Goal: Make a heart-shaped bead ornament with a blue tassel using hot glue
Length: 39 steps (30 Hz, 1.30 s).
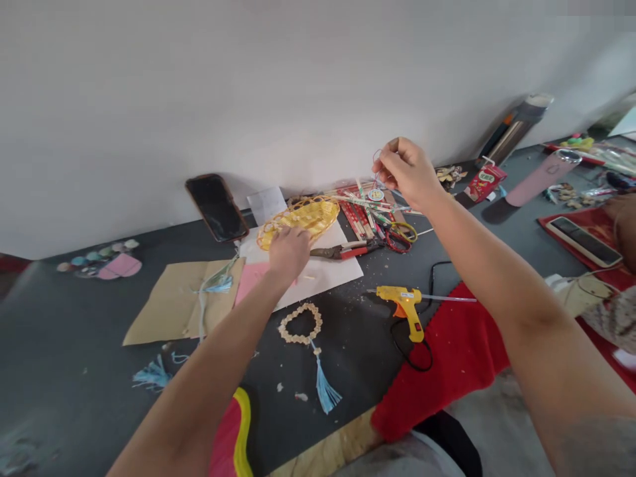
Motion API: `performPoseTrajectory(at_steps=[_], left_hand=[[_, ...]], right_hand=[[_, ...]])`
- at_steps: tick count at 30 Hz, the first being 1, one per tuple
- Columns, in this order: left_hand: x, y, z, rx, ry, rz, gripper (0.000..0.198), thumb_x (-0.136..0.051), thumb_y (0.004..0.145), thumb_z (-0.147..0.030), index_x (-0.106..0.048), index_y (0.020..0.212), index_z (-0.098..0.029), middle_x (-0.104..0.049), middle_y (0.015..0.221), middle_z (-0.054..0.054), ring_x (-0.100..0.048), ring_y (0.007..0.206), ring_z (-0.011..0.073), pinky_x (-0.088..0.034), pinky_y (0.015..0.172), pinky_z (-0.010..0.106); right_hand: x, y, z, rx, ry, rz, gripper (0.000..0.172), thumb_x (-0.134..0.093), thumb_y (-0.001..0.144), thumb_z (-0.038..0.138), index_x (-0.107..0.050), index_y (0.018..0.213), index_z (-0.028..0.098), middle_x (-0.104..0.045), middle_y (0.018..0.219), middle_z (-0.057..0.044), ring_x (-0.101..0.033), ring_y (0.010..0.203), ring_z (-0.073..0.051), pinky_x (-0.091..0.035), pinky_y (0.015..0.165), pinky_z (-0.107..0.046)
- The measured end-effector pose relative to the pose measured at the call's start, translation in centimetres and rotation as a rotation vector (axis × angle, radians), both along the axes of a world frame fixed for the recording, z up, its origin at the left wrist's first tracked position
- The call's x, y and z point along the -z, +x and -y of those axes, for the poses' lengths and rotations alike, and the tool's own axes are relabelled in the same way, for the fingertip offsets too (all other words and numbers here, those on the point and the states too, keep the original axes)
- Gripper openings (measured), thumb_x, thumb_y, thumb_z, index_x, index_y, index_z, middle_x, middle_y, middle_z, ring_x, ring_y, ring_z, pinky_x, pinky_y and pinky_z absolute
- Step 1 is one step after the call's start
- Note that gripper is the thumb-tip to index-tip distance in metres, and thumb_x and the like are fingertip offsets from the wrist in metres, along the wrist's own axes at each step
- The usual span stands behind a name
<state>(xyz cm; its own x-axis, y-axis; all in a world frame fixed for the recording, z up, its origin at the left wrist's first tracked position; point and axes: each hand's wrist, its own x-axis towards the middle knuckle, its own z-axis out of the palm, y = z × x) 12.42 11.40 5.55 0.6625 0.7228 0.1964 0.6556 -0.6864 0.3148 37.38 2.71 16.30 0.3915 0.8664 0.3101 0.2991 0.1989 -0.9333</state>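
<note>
My left hand point(289, 252) reaches over the near edge of a yellow woven basket point(322, 215); its fingertips are hidden. Raised above the packets of sticks, my right hand point(401, 169) pinches a thin reddish string point(375, 173), and a small round tag point(376, 195) shows just below it. Pliers with red handles point(342, 250) lie on white paper point(338, 270) beside the basket. Nearer to me, a beaded loop point(301, 323) with a blue tassel point(325, 387) rests on the dark table point(348, 351).
A yellow glue gun point(405, 305) lies right of centre by a red cloth point(452, 358). A phone point(217, 207) leans on the wall, above brown cardboard point(166, 301). Scissors point(399, 238), a drink carton point(484, 182) and a pink bottle point(541, 177) stand or lie farther right. Another person's hand point(623, 222) is at the right edge.
</note>
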Motion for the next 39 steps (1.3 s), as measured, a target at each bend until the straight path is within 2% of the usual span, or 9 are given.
performPoseTrajectory(at_steps=[3, 6, 9, 12, 16, 22, 29, 33, 39], left_hand=[[-0.6, 1.0, 0.9, 0.034, -0.077, 0.093, 0.038, -0.061, 0.081, -0.027, -0.063, 0.116, -0.014, -0.062, 0.128, 0.02, -0.049, 0.128, 0.0381, -0.033, 0.109, 0.057], [-2.7, 2.7, 2.5, 0.106, -0.189, 0.224, 0.061, -0.054, 0.089, -0.037, -0.038, 0.145, -0.019, -0.05, 0.146, 0.015, -0.05, 0.131, 0.0261, -0.044, 0.104, 0.042], [-5.3, 4.5, 4.3, 0.349, -0.558, 0.508, 0.06, -0.058, 0.085, -0.034, -0.044, 0.141, -0.02, -0.055, 0.141, 0.011, -0.057, 0.122, 0.0216, -0.05, 0.094, 0.032], [-6.9, 5.4, 5.6, 0.288, -0.844, 0.597, 0.032, -0.066, 0.078, -0.03, -0.067, 0.106, -0.015, -0.072, 0.102, 0.007, -0.065, 0.081, 0.0135, -0.051, 0.072, 0.025], [-7.1, 4.7, 6.2, 0.063, -1.006, 0.636, 0.021, -0.074, 0.074, -0.033, -0.066, 0.079, -0.014, -0.066, 0.07, 0.001, -0.043, 0.045, 0.0043, -0.038, 0.047, 0.02], [-8.3, 2.5, 6.8, 0.02, -1.084, 0.655, 0.021, -0.076, 0.073, -0.03, -0.063, 0.078, -0.014, -0.064, 0.069, 0.0, -0.048, 0.048, 0.0049, -0.043, 0.049, 0.019], [-7.8, 0.4, 7.7, -0.032, -1.137, 0.695, 0.019, -0.077, 0.07, -0.027, -0.066, 0.077, -0.014, -0.065, 0.073, 0.002, -0.053, 0.058, 0.0075, -0.047, 0.054, 0.019], [-6.4, -0.3, 8.4, -0.016, -1.166, 0.677, 0.024, -0.079, 0.065, -0.03, -0.065, 0.074, -0.013, -0.064, 0.073, 0.002, -0.045, 0.053, 0.0056, -0.036, 0.046, 0.018], [-4.8, -0.9, 8.7, -0.005, -1.158, 0.654, 0.019, -0.076, 0.068, -0.029, -0.067, 0.075, -0.014, -0.063, 0.078, 0.002, -0.037, 0.051, 0.0037, -0.027, 0.043, 0.019]], right_hand=[[0.1, -0.2, 1.5, -0.182, -0.096, 0.186, 0.01, -0.051, 0.088, 0.012, -0.048, 0.087, 0.021, -0.06, 0.072, 0.003, -0.05, 0.059, -0.008, -0.038, 0.056, -0.023], [0.4, -1.1, 3.0, -0.469, -0.292, 0.479, 0.012, -0.052, 0.085, 0.01, -0.053, 0.091, 0.019, -0.065, 0.076, 0.001, -0.054, 0.065, -0.01, -0.04, 0.063, -0.025], [0.4, -2.3, 3.8, -0.538, -0.346, 0.683, 0.015, -0.05, 0.084, 0.008, -0.053, 0.092, 0.02, -0.068, 0.084, -0.001, -0.056, 0.071, -0.012, -0.039, 0.065, -0.025], [0.3, -2.8, 4.2, -0.444, -0.296, 0.69, 0.017, -0.047, 0.084, 0.008, -0.051, 0.095, 0.02, -0.067, 0.078, 0.001, -0.054, 0.068, -0.012, -0.038, 0.065, -0.025], [0.5, -2.3, 4.3, -0.324, -0.235, 0.675, 0.016, -0.049, 0.085, 0.013, -0.052, 0.099, 0.019, -0.065, 0.068, 0.003, -0.053, 0.062, -0.012, -0.036, 0.063, -0.026], [0.9, -1.1, 7.1, -0.218, -0.153, 0.702, 0.02, -0.055, 0.089, 0.031, -0.058, 0.103, 0.017, -0.068, 0.104, -0.008, -0.059, 0.08, -0.015, -0.041, 0.073, -0.027], [1.3, -0.5, 16.8, -0.021, -0.334, 0.638, 0.024, -0.051, 0.093, 0.04, -0.064, 0.092, 0.019, -0.065, 0.077, -0.002, -0.054, 0.064, -0.012, -0.041, 0.063, -0.026], [3.4, -0.3, 22.0, 0.046, -0.464, 0.718, 0.017, -0.051, 0.092, 0.032, -0.065, 0.094, 0.021, -0.071, 0.089, -0.005, -0.063, 0.075, -0.017, -0.045, 0.069, -0.028], [7.6, -0.7, 28.1, 0.38, -0.592, 0.658, 0.016, -0.049, 0.091, 0.028, -0.063, 0.095, 0.021, -0.072, 0.092, -0.006, -0.065, 0.073, -0.019, -0.048, 0.068, -0.032]])
